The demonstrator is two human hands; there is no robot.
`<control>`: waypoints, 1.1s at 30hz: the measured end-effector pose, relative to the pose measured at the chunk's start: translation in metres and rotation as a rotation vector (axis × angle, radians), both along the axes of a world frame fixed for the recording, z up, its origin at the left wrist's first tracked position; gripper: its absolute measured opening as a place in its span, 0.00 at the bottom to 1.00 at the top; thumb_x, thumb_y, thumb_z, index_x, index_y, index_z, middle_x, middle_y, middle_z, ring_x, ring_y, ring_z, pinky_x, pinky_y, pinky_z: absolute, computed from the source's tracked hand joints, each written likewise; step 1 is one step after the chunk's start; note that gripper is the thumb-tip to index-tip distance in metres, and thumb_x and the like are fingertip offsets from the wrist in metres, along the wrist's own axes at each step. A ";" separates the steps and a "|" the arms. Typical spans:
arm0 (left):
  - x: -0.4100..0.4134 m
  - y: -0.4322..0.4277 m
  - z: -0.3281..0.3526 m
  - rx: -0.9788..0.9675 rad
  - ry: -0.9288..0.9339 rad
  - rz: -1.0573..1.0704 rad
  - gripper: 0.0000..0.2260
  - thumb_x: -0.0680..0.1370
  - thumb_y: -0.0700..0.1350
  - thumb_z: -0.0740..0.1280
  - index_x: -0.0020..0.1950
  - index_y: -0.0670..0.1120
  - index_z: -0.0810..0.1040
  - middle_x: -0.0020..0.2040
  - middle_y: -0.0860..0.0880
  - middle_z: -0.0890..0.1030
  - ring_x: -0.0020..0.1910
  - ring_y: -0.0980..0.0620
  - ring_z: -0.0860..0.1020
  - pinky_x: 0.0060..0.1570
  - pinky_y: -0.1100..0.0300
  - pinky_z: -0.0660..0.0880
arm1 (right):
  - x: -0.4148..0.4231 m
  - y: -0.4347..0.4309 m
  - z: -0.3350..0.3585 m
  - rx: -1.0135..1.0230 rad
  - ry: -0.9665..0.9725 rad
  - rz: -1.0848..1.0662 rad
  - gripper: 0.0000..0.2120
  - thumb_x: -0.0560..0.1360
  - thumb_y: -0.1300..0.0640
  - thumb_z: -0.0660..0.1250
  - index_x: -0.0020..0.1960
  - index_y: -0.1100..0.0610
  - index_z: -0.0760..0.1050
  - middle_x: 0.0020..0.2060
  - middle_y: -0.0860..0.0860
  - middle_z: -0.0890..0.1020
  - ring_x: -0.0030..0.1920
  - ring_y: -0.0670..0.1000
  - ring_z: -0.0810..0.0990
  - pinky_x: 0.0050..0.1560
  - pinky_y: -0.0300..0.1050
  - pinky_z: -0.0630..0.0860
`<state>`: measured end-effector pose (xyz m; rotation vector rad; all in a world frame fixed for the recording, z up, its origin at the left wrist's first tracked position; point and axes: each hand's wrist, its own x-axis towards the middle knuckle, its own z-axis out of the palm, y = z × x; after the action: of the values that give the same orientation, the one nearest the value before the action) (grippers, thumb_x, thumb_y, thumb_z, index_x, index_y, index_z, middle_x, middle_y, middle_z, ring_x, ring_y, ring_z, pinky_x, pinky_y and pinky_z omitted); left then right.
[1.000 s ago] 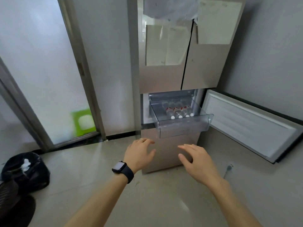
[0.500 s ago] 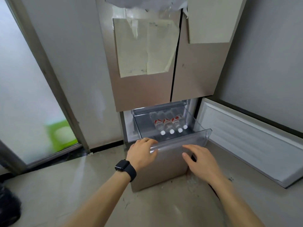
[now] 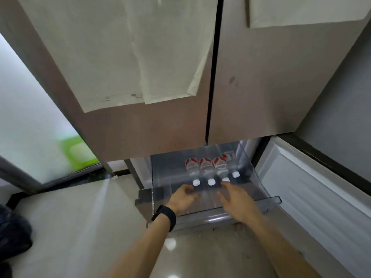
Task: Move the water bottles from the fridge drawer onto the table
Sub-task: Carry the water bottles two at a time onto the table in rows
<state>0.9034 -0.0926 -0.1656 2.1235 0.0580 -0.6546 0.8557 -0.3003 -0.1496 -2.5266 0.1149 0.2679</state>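
Note:
Several water bottles (image 3: 208,168) with red-and-white labels and white caps lie side by side in the clear plastic fridge drawer (image 3: 270,200), caps toward me. The drawer is pulled out under the fridge's upper doors. My left hand (image 3: 183,197), a black watch on its wrist, reaches inside the drawer just short of the leftmost cap, fingers loosely bent and holding nothing. My right hand (image 3: 237,199) is inside the drawer too, fingers spread, its fingertips close to the third cap. The table is out of view.
The fridge's lower door (image 3: 313,195) stands swung open to the right of the drawer. Papers (image 3: 140,57) are stuck on the upper doors. A dark bag (image 3: 14,235) lies on the tiled floor at the left, near a glass sliding door (image 3: 30,127).
I have moved closer to the fridge. Both hands left the drawer's front rim and went forward into the drawer toward the bottle caps.

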 end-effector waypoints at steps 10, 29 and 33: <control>0.072 -0.059 -0.080 -0.275 0.276 0.499 0.16 0.82 0.47 0.66 0.69 0.47 0.72 0.67 0.46 0.76 0.65 0.43 0.74 0.62 0.49 0.73 | 0.121 -0.012 -0.091 0.336 0.391 -0.141 0.16 0.82 0.49 0.62 0.64 0.57 0.75 0.58 0.57 0.81 0.58 0.58 0.80 0.61 0.55 0.75; 0.040 -0.035 -0.038 -0.199 0.348 0.526 0.27 0.80 0.63 0.62 0.68 0.42 0.70 0.50 0.44 0.82 0.41 0.49 0.83 0.38 0.54 0.83 | 0.109 -0.018 -0.056 0.177 0.347 -0.269 0.26 0.82 0.36 0.54 0.52 0.57 0.78 0.40 0.54 0.85 0.36 0.50 0.82 0.32 0.41 0.72; 0.029 -0.009 -0.011 0.232 0.159 0.307 0.31 0.82 0.57 0.63 0.76 0.38 0.58 0.60 0.39 0.79 0.51 0.42 0.82 0.48 0.49 0.83 | 0.081 -0.031 -0.030 -0.099 0.222 -0.190 0.26 0.84 0.41 0.52 0.65 0.62 0.72 0.58 0.62 0.81 0.55 0.61 0.81 0.46 0.45 0.69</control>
<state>0.9326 -0.1014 -0.1769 2.2141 0.5604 -0.6542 0.9371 -0.3313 -0.1800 -2.5532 0.4636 0.4756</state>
